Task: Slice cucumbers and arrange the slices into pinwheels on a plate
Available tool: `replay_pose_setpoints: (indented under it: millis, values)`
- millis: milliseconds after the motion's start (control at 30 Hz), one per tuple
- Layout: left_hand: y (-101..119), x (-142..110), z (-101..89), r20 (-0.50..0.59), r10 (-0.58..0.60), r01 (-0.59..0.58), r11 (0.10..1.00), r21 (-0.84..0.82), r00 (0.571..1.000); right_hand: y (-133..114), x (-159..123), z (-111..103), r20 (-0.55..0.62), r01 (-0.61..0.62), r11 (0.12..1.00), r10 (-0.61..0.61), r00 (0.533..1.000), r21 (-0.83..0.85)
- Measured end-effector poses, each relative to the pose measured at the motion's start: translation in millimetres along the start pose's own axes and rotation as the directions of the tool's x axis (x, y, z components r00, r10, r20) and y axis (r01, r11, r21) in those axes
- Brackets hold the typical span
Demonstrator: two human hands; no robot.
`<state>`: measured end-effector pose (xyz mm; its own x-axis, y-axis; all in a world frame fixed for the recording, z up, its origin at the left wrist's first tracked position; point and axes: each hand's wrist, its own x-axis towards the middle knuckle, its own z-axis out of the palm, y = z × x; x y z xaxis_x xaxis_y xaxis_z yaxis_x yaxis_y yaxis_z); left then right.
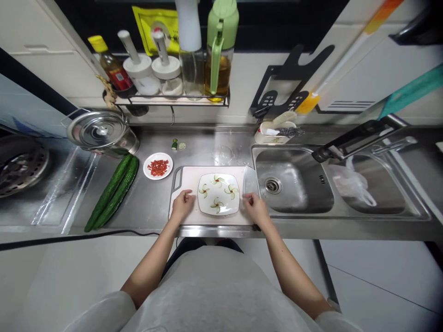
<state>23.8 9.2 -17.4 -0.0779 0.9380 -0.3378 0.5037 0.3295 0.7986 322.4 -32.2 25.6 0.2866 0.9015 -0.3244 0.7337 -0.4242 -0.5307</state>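
Observation:
On a pale cutting board (187,216) lies a square white plate (218,184). It bears several pinwheels of thin cucumber slices (217,205) with small red bits at their centres. My left hand (183,205) hovers just left of the plate, fingers loosely bent and apart, holding nothing. At the plate's right side is my right hand (256,208), fingers half curled, with a small gap to the rim. A broad kitchen knife (249,180) rests along the board's right edge, its handle partly hidden beneath my right hand and wrist.
Left of the board are a saucer (146,171) of chopped red pieces, two long cucumbers (112,193) and a lidded steel pot (100,131). Cucumber ends (175,144) lie behind. A double sink (294,184) is at right. Bottles and jars stand on a wall rack (173,100).

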Motion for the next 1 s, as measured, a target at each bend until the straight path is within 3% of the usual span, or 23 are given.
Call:
replay_pose_setpoints:
  millis: [333, 633, 833, 1000]
  values:
    - [12.1, 1.0, 15.5, 0.127, -0.012, 0.002, 0.997, 0.079, 0.992, -6.4, -0.5, 27.9, 0.127, -0.089, 0.995, 0.081, 0.989, 0.051]
    - [16.3, 3.0, 20.1, 0.103, -0.021, 0.003, 0.985, 0.172, 0.994, -8.0, 5.2, 32.3, 0.110, -0.089, 0.996, 0.085, 0.990, 0.032]
    - [16.9, 0.2, 17.0, 0.102, -0.026, 0.019, 0.998, 0.066, 0.994, -4.2, 3.2, 31.5, 0.104, -0.063, 0.987, 0.049, 0.993, 0.145]
    - [26.9, -14.6, 6.1, 0.154, -0.014, 0.038, 0.987, -0.157, 0.988, -1.2, -11.1, 19.0, 0.083, -0.033, 0.950, 0.008, 0.997, 0.309]
